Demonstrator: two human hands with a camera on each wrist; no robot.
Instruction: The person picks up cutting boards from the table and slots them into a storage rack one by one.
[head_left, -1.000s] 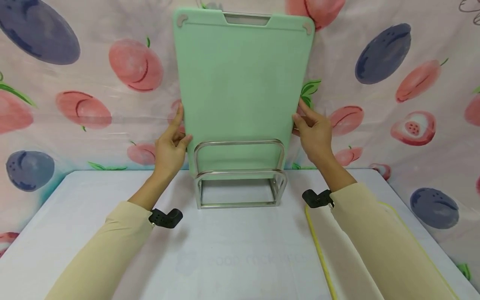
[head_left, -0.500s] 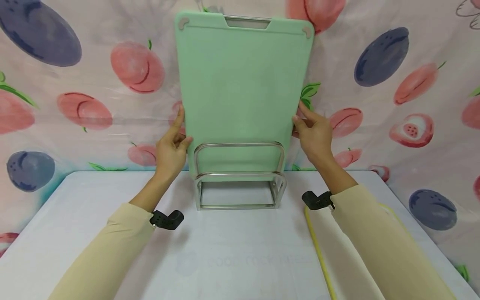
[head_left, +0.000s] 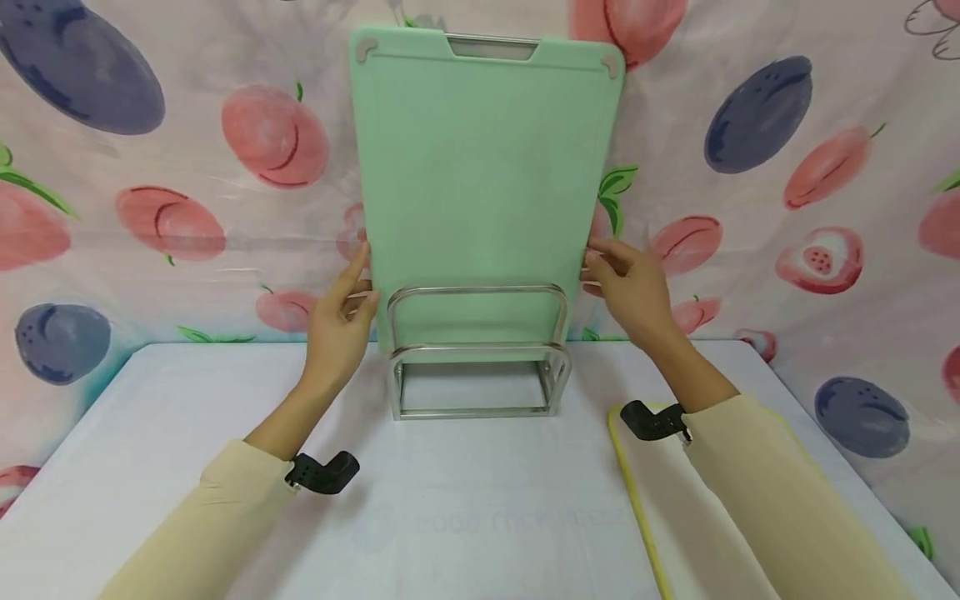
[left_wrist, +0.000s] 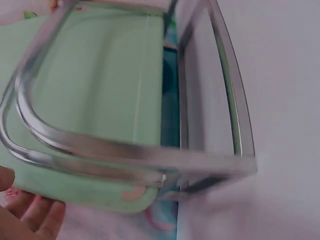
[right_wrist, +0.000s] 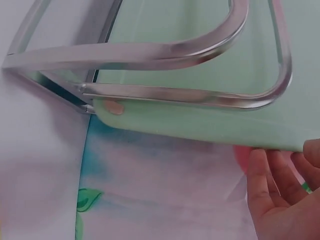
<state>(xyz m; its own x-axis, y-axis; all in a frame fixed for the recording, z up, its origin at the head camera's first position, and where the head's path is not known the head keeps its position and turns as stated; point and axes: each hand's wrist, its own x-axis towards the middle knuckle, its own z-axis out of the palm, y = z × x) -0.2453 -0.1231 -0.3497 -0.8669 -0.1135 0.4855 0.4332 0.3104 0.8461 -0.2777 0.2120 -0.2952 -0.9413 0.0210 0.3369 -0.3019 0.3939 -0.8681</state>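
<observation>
Mint-green and tall, that cutting board [head_left: 480, 175], upright dead centre in the silver metal rack [head_left: 476, 346], behind both rounded hoops! Grey corner pads [head_left: 366, 48] up top, handle slot [head_left: 492, 50] between them, thin metal bar across it. Down low, a touch wider than the hoops, poking out on either side; cannot tell about contact between bottom edge and base.

Out to the flanks now. Beside the left edge, around upper-hoop height, the left hand [head_left: 337, 333]: fingers long and loosely spread, tips at the edge, thumb set apart from them, all touching rather than clasping. Across to the right edge, nearly a mirror image with the right hand [head_left: 637, 287]: fingers relaxed and mostly straight, tips against the rim, thumb there too, again a light touch.

Further back along the arms: cream sleeves [head_left: 195, 525], black wrist cameras [head_left: 330, 472] at the cuffs. Under everything, the white table [head_left: 465, 475]. Over by the right forearm, a flat pale sheet-like thing [head_left: 667, 483] with a yellow border, partly hidden by the sleeve. And behind it all, the fruit-print backdrop [head_left: 168, 218], pink peaches and dark blue ovals aplenty.
</observation>
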